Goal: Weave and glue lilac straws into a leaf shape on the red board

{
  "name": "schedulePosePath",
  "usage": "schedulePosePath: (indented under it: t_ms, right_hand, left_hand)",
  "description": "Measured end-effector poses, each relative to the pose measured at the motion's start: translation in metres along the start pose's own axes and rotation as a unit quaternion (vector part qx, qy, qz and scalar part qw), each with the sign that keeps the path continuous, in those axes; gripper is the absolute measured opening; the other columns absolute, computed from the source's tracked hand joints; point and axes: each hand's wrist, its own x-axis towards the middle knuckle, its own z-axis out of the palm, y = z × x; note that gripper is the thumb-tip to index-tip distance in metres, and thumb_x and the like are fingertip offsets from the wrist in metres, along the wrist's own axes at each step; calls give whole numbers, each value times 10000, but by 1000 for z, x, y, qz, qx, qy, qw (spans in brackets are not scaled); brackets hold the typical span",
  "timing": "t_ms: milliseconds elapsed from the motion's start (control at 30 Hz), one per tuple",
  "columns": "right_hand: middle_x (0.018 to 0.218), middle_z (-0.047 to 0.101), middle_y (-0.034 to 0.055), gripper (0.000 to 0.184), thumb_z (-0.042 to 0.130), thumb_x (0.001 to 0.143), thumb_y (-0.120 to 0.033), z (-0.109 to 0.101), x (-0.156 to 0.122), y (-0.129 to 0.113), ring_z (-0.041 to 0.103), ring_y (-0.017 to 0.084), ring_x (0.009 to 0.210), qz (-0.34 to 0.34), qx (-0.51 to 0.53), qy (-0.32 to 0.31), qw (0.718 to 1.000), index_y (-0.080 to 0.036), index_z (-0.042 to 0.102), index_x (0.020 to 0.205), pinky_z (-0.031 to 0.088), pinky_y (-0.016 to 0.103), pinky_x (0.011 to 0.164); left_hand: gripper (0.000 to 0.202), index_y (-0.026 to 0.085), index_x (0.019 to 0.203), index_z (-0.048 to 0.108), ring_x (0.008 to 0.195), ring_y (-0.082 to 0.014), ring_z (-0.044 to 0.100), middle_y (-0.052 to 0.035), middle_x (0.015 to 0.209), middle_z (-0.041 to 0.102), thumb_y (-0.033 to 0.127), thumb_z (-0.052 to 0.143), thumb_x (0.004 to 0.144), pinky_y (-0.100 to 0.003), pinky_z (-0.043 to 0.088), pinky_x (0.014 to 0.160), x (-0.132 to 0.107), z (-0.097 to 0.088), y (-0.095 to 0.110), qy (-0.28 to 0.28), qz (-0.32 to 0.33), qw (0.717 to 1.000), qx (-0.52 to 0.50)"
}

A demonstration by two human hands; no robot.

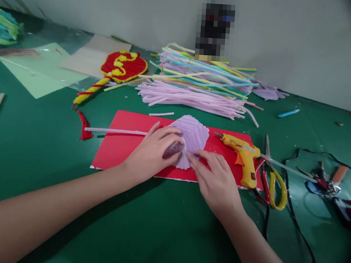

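Note:
A lilac fan-shaped piece [193,136] made of rows of pipe cleaners lies on a red board [118,144]. My left hand [152,154] curls over its left side, fingers pressed on the piece, and a pale pipe cleaner [116,131] runs out to the left from under that hand. My right hand [215,181] rests at the piece's lower right edge, with index finger and thumb pinched on the edge. A yellow glue gun [242,155] lies on the board just right of my right hand.
A heap of lilac and coloured pipe cleaners [202,85] lies behind the board. A red and yellow fan with a tassel [120,68] is at back left. Yellow-handled scissors [275,181], black cables [292,218] and small tools [324,182] lie to the right on the green table [158,225].

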Motion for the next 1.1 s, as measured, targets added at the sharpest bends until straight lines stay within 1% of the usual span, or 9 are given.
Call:
schedulePosePath:
  t_ms: [333,533,767,867,967,1100]
  right_hand:
    - [1137,626,96,380,470,901,-112,1,0,-1,557,255,996,0,-4,0,1000,-231,596,1240,471,416,830]
    - [1118,651,87,281,484,916,-171,-2,-1,0,583,235,981,9,54,32,998,-200,658,1134,487,397,815]
    - [1122,664,72,248,537,881,-157,-3,-1,-1,586,238,989,-4,49,34,998,-216,691,1065,491,411,816]
    - [1121,664,70,238,548,874,-151,-3,-1,-2,586,233,986,6,71,36,997,-212,700,1047,494,406,816]
    - [1088,673,73,220,554,878,-162,-1,-1,-2,594,217,962,25,97,54,994,-198,702,1037,497,386,810]
    - [1066,678,68,198,560,880,-179,0,-1,-1,604,212,944,36,104,68,992,-206,703,1014,496,377,801]
  left_hand:
    - [181,230,1024,581,1202,-191,508,-37,1222,581,217,569,844,-475,190,1137,0,1,0,4,2,1000,0]
    - [187,234,1026,577,1206,-189,503,-35,1230,577,217,575,840,-478,181,1138,-1,1,-1,2,2,1000,4]
    - [175,235,1014,578,1201,-192,510,-32,1218,586,219,573,840,-477,198,1132,0,1,-1,2,4,1000,4]
    - [181,238,1016,576,1199,-196,511,-32,1222,583,220,578,836,-483,196,1132,1,1,-1,-1,2,1000,3]
    - [182,241,1019,574,1205,-199,505,-31,1230,578,220,574,838,-490,193,1133,0,1,-1,-4,0,1000,2]
    - [174,245,1020,570,1212,-195,496,-33,1239,572,229,569,847,-497,193,1132,-1,1,-2,-3,1,1000,6]
